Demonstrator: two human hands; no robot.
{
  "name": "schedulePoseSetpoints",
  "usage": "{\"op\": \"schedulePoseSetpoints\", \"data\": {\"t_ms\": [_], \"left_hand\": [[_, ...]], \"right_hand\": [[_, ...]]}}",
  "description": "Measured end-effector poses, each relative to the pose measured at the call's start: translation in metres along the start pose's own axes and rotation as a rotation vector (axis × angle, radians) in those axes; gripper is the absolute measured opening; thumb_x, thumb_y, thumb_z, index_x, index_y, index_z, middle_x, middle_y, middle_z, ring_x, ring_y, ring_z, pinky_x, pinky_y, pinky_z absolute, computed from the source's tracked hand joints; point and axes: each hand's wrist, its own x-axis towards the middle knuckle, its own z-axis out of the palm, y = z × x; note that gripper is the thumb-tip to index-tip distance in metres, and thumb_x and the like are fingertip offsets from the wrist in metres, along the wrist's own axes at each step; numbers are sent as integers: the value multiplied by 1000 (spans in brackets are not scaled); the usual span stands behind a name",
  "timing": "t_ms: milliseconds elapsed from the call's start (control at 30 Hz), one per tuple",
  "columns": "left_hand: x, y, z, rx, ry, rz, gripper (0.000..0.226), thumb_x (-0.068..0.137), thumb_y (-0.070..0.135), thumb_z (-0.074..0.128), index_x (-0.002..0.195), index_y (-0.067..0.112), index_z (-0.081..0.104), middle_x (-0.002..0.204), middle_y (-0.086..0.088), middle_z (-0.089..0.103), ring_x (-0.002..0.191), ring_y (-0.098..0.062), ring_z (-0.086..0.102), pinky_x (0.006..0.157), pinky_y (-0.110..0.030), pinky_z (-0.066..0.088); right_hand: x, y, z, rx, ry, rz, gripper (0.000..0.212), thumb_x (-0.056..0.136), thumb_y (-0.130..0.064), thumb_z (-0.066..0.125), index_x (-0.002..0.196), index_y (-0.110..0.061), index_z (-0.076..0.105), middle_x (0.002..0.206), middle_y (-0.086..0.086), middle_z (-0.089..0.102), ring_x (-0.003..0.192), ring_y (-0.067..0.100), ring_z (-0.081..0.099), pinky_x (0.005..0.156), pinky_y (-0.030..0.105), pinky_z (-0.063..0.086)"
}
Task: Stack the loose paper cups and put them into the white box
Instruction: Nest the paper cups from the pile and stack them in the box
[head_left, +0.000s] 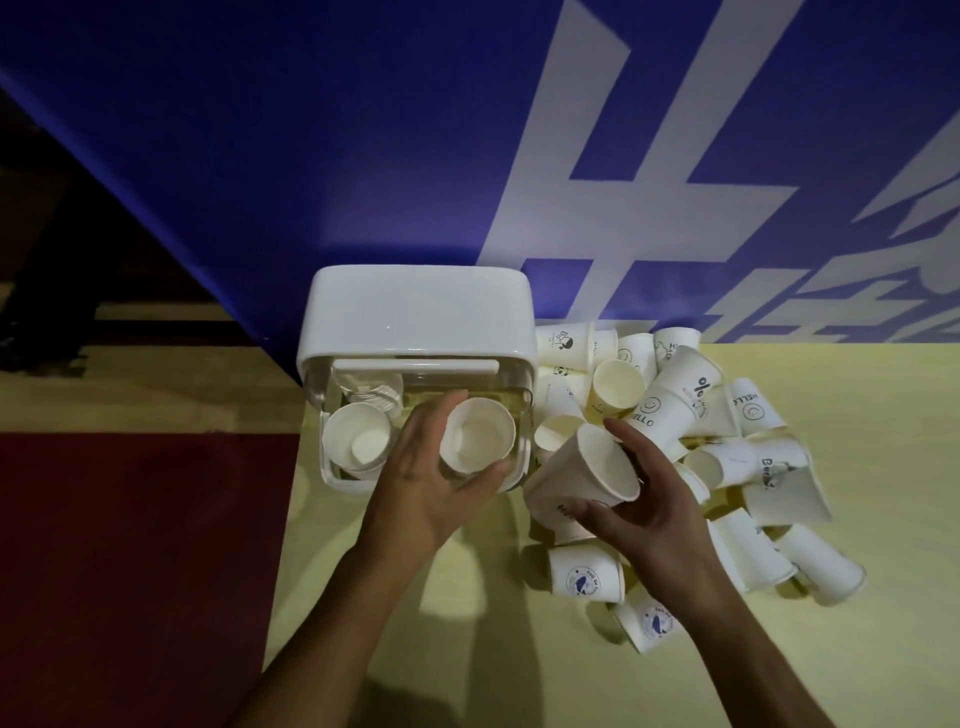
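In the head view, an upright cup (477, 436), perhaps several nested in this dim light, is gripped by the left hand (423, 483), fingers curled round it, over the white box (415, 317), beside a stack (356, 441) already seated inside. A tilted cup (584, 470) is held just beside the box by the right hand (649, 514), fingers wrapped round it, with the loose pile (675, 400) lying behind. Stacking is judged under way, and next it must be righted and nested squarely.
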Motion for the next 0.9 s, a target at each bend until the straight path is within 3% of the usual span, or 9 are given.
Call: {"op": "schedulePoseSetpoints", "data": {"t_ms": [67, 200, 300, 433, 567, 667, 800, 900], "left_hand": [[2, -5, 5, 38, -30, 8, 76, 77, 56, 78, 142, 30, 50, 136, 11, 55, 118, 3, 46, 96, -6, 36], [5, -23, 17, 139, -89, -53, 81, 75, 72, 67, 143, 32, 48, 138, 9, 57, 122, -10, 51, 98, -23, 44], [8, -34, 25, 189, -138, -70, 78, 77, 63, 74, 143, 29, 48, 140, 8, 57, 125, -14, 54, 98, -23, 42], [13, -41, 33, 211, -173, -124, 81, 78, 49, 83, 148, 25, 48, 149, 7, 53, 131, -17, 53, 97, -21, 38], [16, -40, 35, 204, -167, -154, 86, 72, 46, 89, 146, 25, 50, 143, 5, 59, 127, -17, 55, 92, -17, 35], [15, -42, 28, 173, -202, -170, 94, 73, 49, 87, 151, 27, 40, 144, 7, 55, 129, -15, 51, 94, -20, 35], [3, -51, 17, -38, -161, -216, 73, 92, 49, 64, 156, 36, 31, 152, 5, 49, 140, -12, 46, 106, -27, 41], [-2, -40, 7, -195, -77, -274, 53, 100, 47, 52, 152, 36, 42, 144, 11, 54, 133, -2, 50, 102, -17, 41]], "right_hand": [[0, 2, -4, -8, 5, -4, 77, 68, -14, 87, 135, -33, 55, 118, -25, 69, 113, 3, 67, 86, 20, 57], [0, 10, -11, -27, 26, 16, 75, 67, -20, 89, 133, -35, 57, 121, -20, 70, 114, 8, 68, 89, 26, 59], [1, 16, -14, -66, 51, 9, 74, 68, -24, 90, 133, -37, 57, 121, -19, 69, 114, 5, 67, 85, 20, 57], [2, 24, -14, -177, 66, -28, 79, 70, -31, 92, 139, -37, 56, 127, -20, 67, 118, 3, 65, 89, 21, 57], [6, 29, -5, -315, 143, -101, 81, 70, -30, 95, 139, -42, 54, 134, -21, 62, 117, 2, 63, 91, 19, 55], [13, 30, 8, -354, 182, -197, 84, 72, -23, 94, 141, -38, 50, 139, -19, 59, 122, 5, 59, 92, 11, 49], [28, 32, 42, -379, 142, -334, 80, 75, -18, 92, 144, -18, 51, 142, -20, 54, 130, -1, 52, 100, 15, 45], [40, 34, 65, -414, 93, -385, 78, 76, -21, 91, 142, -24, 50, 136, -23, 54, 126, -7, 51, 100, 15, 44]]}}
